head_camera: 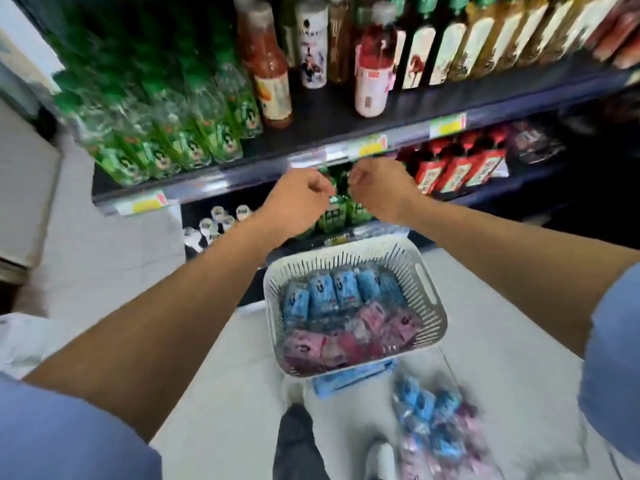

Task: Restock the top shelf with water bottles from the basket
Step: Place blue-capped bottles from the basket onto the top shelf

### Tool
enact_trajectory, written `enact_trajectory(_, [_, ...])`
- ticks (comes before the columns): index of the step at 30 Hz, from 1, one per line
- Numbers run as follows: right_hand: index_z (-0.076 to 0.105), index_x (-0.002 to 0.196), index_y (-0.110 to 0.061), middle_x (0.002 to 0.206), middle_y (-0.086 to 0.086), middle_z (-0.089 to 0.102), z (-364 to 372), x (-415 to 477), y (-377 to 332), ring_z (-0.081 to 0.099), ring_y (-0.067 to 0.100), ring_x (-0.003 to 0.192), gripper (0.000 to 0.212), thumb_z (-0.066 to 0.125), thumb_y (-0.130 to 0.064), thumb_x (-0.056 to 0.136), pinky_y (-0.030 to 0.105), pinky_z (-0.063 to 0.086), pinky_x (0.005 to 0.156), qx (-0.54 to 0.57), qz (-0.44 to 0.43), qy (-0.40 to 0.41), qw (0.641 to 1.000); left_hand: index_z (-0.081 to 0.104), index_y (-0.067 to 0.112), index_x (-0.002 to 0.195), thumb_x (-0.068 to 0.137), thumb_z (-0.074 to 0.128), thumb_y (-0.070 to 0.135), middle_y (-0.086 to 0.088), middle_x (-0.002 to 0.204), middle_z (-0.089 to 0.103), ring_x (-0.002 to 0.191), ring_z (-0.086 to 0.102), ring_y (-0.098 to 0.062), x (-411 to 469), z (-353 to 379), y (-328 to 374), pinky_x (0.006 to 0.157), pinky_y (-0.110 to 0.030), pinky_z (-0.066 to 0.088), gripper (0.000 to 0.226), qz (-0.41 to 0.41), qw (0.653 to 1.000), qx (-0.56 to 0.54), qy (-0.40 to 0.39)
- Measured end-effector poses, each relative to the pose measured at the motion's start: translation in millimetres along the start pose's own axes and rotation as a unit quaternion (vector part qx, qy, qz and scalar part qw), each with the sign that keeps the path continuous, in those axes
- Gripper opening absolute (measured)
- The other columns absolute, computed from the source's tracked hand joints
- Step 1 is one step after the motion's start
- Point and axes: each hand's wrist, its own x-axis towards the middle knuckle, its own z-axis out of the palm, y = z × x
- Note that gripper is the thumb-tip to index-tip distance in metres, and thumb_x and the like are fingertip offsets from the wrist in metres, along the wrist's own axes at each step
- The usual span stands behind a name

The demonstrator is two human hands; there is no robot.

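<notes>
A white slatted basket (pixel 427 296) stands on the floor below me, holding several blue-labelled water bottles (pixel 332 292) at its far side and pink-labelled ones (pixel 349 341) at its near side. My left hand (pixel 298 199) and my right hand (pixel 379 185) hover side by side above the basket, in front of a lower shelf edge. Both fists are curled with nothing visible in them. The upper shelf (pixel 311 157) carries rows of green-labelled clear bottles (pixel 166 133) on its left half.
Sauce and drink bottles (pixel 273 74) fill the shelf's middle and right. Red packs (pixel 457 164) and green bottles (pixel 332 216) sit on the shelf below. A loose wrapped pack of blue and pink bottles (pixel 436 424) lies on the floor beside my shoe (pixel 381 455).
</notes>
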Motion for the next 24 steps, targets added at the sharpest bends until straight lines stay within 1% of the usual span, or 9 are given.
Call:
enact_trajectory(3, [0.067,0.104,0.000,0.110,0.017,0.067,55.9,-16.2,50.8,0.061,0.031,0.104,0.022,0.052,-0.010,0.092,0.034,0.050,0.085,-0.033,0.036,-0.128,0.991,0.061,0.009,0.067,0.086,0.049,-0.010,-0.003,0.067,0.057,0.065,0.052,-0.016,-9.3,42.3,-48.5,0.071,-0.031,0.042,0.029,-0.055,0.998,0.002,-0.030])
enact_trajectory(6, [0.069,0.105,0.001,0.110,0.017,0.068,104.4,-23.0,88.5,0.062,0.030,0.103,0.023,0.055,-0.012,0.091,0.034,0.051,0.087,-0.070,0.052,-0.203,0.975,0.069,0.002,0.096,0.090,0.047,-0.001,-0.003,0.094,0.063,0.089,0.060,-0.018,-17.0,63.3,-83.5,0.080,-0.026,0.046,0.023,-0.079,0.995,0.052,-0.045])
enact_trajectory(8, [0.068,0.107,0.002,0.111,0.018,0.068,136.4,-18.6,113.6,0.064,0.030,0.103,0.025,0.054,-0.009,0.090,0.037,0.053,0.090,-0.095,0.072,-0.234,0.965,0.068,0.001,0.102,0.092,0.045,0.001,-0.005,0.102,0.065,0.095,0.062,-0.021,-16.0,72.9,-105.6,0.077,-0.024,0.045,0.025,-0.096,0.992,0.057,-0.056])
enact_trajectory(12, [0.064,0.096,0.005,0.096,0.016,0.066,177.3,-10.8,161.5,0.064,0.030,0.097,0.017,0.050,-0.003,0.091,0.028,0.049,0.072,-0.148,0.130,-0.262,0.945,0.070,0.005,0.100,0.092,0.046,0.004,-0.006,0.104,0.068,0.085,0.061,-0.017,-2.8,93.8,-140.2,0.074,-0.022,0.045,0.026,-0.108,0.989,0.081,-0.062])
enact_trajectory(13, [0.062,0.096,0.006,0.095,0.016,0.064,184.6,-10.9,171.0,0.062,0.032,0.099,0.016,0.050,-0.003,0.092,0.030,0.045,0.073,-0.140,0.150,-0.267,0.942,0.070,0.005,0.100,0.091,0.045,0.003,-0.005,0.099,0.067,0.080,0.060,-0.015,1.8,99.7,-147.2,0.070,-0.022,0.044,0.026,-0.109,0.988,0.086,-0.070])
enact_trajectory(16, [0.056,0.117,0.008,0.117,0.022,0.059,207.5,-11.1,190.5,0.054,0.036,0.114,0.030,0.052,-0.009,0.093,0.034,0.043,0.090,-0.093,0.202,-0.275,0.935,0.069,0.006,0.103,0.092,0.045,0.002,-0.005,0.095,0.065,0.063,0.051,-0.007,13.0,114.8,-160.7,0.060,-0.019,0.040,0.026,-0.100,0.985,0.106,-0.092])
enact_trajectory(18, [0.055,0.118,0.008,0.114,0.020,0.061,225.0,-8.0,202.0,0.059,0.033,0.109,0.033,0.056,-0.013,0.092,0.033,0.048,0.090,-0.081,0.230,-0.272,0.931,0.068,0.008,0.106,0.092,0.046,0.002,-0.007,0.104,0.067,0.067,0.052,-0.007,19.5,124.8,-168.5,0.062,-0.017,0.042,0.026,-0.096,0.984,0.111,-0.103])
enact_trajectory(21, [0.055,0.114,0.007,0.091,0.013,0.061,241.1,-5.0,212.4,0.065,0.027,0.095,0.029,0.059,-0.011,0.091,0.029,0.056,0.076,-0.088,0.274,-0.283,0.915,0.067,0.010,0.107,0.092,0.047,0.001,-0.007,0.115,0.065,0.083,0.059,-0.011,25.1,137.5,-176.0,0.073,-0.018,0.045,0.026,-0.099,0.983,0.111,-0.111])
enact_trajectory(24, [0.049,0.120,0.006,0.094,0.016,0.059,251.0,-1.9,213.6,0.064,0.027,0.090,0.038,0.062,-0.007,0.086,0.033,0.058,0.073,-0.097,0.289,-0.251,0.919,0.066,0.010,0.109,0.093,0.048,0.003,-0.007,0.118,0.064,0.080,0.060,-0.011,27.7,143.9,-182.6,0.063,-0.013,0.044,0.025,-0.093,0.982,0.113,-0.118])
